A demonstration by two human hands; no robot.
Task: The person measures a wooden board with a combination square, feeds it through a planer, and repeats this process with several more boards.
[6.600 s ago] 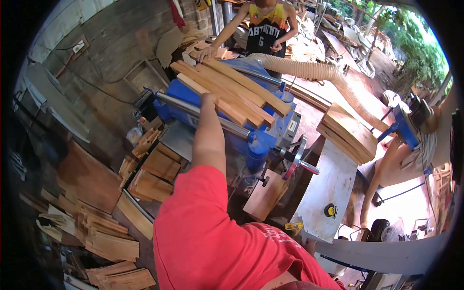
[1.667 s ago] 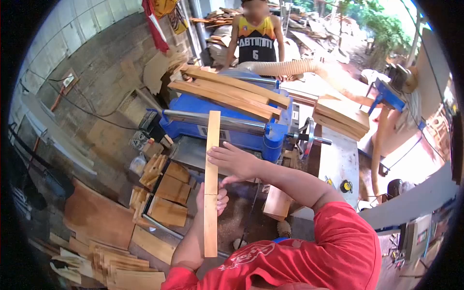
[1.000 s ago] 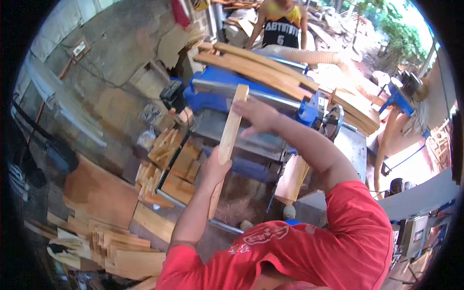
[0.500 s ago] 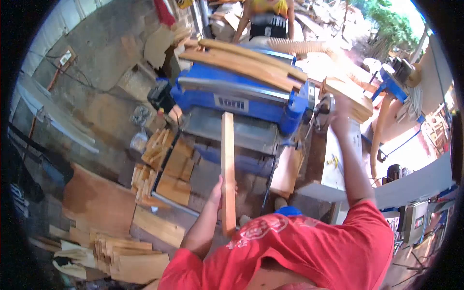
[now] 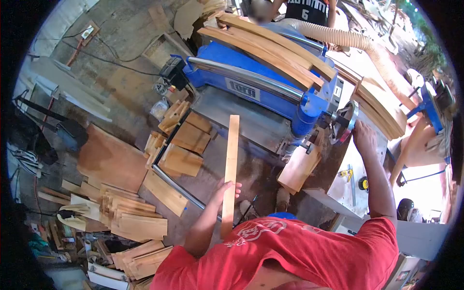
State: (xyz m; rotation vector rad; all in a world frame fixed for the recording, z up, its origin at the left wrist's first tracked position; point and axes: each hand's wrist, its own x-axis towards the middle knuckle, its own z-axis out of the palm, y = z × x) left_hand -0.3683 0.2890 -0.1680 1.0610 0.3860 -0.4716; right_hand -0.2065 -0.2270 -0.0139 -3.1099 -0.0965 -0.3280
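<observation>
My left hand [image 5: 225,194] is closed around the lower part of a long, narrow wood strip [image 5: 232,157]. The strip points away from me, its far end over the metal bed [image 5: 246,118] of a blue thickness planer [image 5: 251,77]. At the planer's right side, my right hand [image 5: 365,137] is curled at the rim of a round handwheel [image 5: 345,123]; some of its fingers are hidden. Several long boards [image 5: 261,46] lie across the top of the planer.
Stacked boards [image 5: 133,217] lie on the floor at left, and more wood pieces [image 5: 181,154] rest beside the planer's frame. On the right, a white bench [image 5: 333,193] holds a tape measure [image 5: 363,183]. A ribbed hose [image 5: 338,34] runs behind; another person [image 5: 309,14] stands beyond the planer.
My view has shifted, and the planer appears larger. The strip has turned so its broader face shows, still in my left hand. My right hand, blurred before, is now clear at the handwheel's rim.
</observation>
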